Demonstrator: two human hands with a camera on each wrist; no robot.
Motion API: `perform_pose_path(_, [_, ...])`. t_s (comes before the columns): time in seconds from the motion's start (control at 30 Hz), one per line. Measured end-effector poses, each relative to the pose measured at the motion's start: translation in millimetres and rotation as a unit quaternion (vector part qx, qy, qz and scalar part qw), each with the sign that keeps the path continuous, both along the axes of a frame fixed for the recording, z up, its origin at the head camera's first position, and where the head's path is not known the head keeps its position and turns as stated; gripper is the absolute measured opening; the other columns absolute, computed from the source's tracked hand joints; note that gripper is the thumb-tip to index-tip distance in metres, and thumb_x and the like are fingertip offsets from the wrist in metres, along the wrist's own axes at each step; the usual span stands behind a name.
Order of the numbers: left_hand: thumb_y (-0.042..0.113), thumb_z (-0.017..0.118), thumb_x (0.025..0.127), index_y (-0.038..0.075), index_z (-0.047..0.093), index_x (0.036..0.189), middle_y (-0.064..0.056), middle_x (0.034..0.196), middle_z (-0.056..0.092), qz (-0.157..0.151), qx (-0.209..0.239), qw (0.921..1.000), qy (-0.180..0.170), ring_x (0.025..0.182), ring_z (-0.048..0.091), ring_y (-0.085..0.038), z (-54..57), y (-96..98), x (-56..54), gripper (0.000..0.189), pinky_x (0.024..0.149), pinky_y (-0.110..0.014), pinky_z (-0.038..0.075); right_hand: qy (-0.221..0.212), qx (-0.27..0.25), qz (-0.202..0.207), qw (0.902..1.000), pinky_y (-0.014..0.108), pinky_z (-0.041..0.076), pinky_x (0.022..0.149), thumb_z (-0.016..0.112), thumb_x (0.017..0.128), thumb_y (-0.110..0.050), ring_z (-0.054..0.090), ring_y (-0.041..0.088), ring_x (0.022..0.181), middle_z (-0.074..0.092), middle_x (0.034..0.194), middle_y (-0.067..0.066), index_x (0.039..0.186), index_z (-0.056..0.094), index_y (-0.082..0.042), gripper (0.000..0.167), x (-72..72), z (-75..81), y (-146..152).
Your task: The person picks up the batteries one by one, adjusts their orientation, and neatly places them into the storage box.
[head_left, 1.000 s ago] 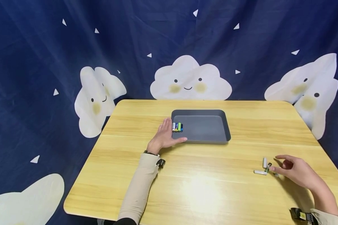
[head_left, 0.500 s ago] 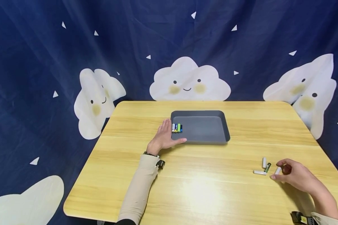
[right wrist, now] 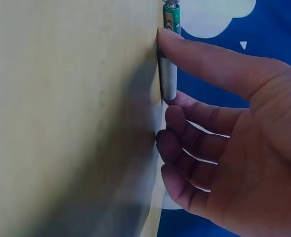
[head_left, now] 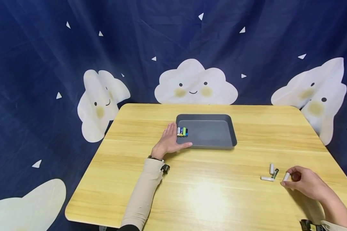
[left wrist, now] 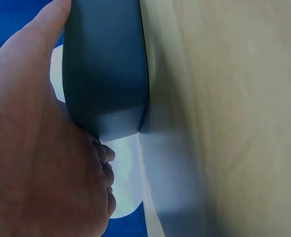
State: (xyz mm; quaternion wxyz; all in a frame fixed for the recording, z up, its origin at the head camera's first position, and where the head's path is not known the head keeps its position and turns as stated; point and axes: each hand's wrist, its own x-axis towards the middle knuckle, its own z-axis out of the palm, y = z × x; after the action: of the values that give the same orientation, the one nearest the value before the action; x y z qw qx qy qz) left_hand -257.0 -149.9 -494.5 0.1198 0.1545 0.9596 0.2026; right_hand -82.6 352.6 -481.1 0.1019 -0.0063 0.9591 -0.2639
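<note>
My right hand (head_left: 308,184) pinches a small white battery (head_left: 286,176) between thumb and forefinger, low over the right side of the table. In the right wrist view the other fingers of this hand are curled below the white battery (right wrist: 169,81). Just left of it lie a dark green battery (head_left: 275,174) and two more white batteries, one upright in view (head_left: 271,168) and one sideways (head_left: 267,179). My left hand (head_left: 168,141) rests against the left end of a dark grey tray (head_left: 211,136), fingers straight, thumb along its front rim.
Several batteries stand side by side in a row at the tray's left end, among them a lime green battery (head_left: 184,132). The wooden table (head_left: 225,173) has rounded corners. A blue curtain (head_left: 138,41) with white clouds hangs behind it.
The right hand has drawn slightly right, away from the green battery, with a white battery now showing between its fingertips. The left hand and tray have stayed in place.
</note>
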Motion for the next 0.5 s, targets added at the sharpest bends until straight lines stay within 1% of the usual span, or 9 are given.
perform_pose_path(0.17, [0.085, 0.054, 0.084, 0.002, -0.004, 0.165, -0.016, 0.175, -0.007, 0.000, -0.001, 1.0000, 0.001, 0.164, -0.007, -0.029, 0.3, -0.9, -0.6, 0.131, 0.135, -0.047, 0.003, 0.004, 0.026, -0.007, 0.9996, 0.022, 0.036, 0.060, 0.083, 0.087, -0.029, 0.042, 0.002, 0.068, 0.058, 0.085, 0.001, 0.101, 0.066, 0.002, 0.037, -1.9, 2.5, -1.0])
perform_pose_path(0.3, [0.086, 0.054, 0.084, 0.003, -0.006, 0.165, -0.015, 0.175, -0.009, 0.000, -0.001, 1.0000, -0.004, 0.164, -0.007, -0.027, 1.0, -1.0, -0.3, 0.131, 0.135, -0.046, 0.002, 0.014, 0.033, -0.007, 0.9993, 0.021, 0.036, 0.060, 0.083, 0.086, -0.029, 0.043, 0.001, 0.067, 0.058, 0.082, 0.001, 0.097, 0.067, -0.001, 0.034, -1.3, 4.6, -2.8])
perform_pose_path(0.4, [0.085, 0.055, 0.084, 0.003, -0.006, 0.165, -0.014, 0.175, -0.009, 0.001, 0.000, 1.0000, -0.005, 0.164, -0.007, -0.027, 1.2, -0.8, 0.2, 0.131, 0.135, -0.045, 0.002, 0.030, 0.024, -0.006, 0.9992, 0.021, 0.035, 0.059, 0.083, 0.087, -0.027, 0.042, 0.001, 0.066, 0.057, 0.079, 0.001, 0.096, 0.068, -0.001, 0.032, -1.3, 6.1, -3.4])
perform_pose_path(0.5, [0.086, 0.054, 0.083, 0.003, -0.006, 0.165, -0.014, 0.175, -0.009, 0.001, 0.000, 1.0000, -0.005, 0.164, -0.007, -0.027, 0.5, -0.9, 0.5, 0.131, 0.135, -0.045, 0.002, 0.053, -0.001, -0.006, 0.9986, 0.021, 0.034, 0.058, 0.082, 0.088, -0.025, 0.042, 0.000, 0.064, 0.055, 0.077, 0.000, 0.101, 0.069, 0.002, 0.033, -2.5, 7.4, -4.8])
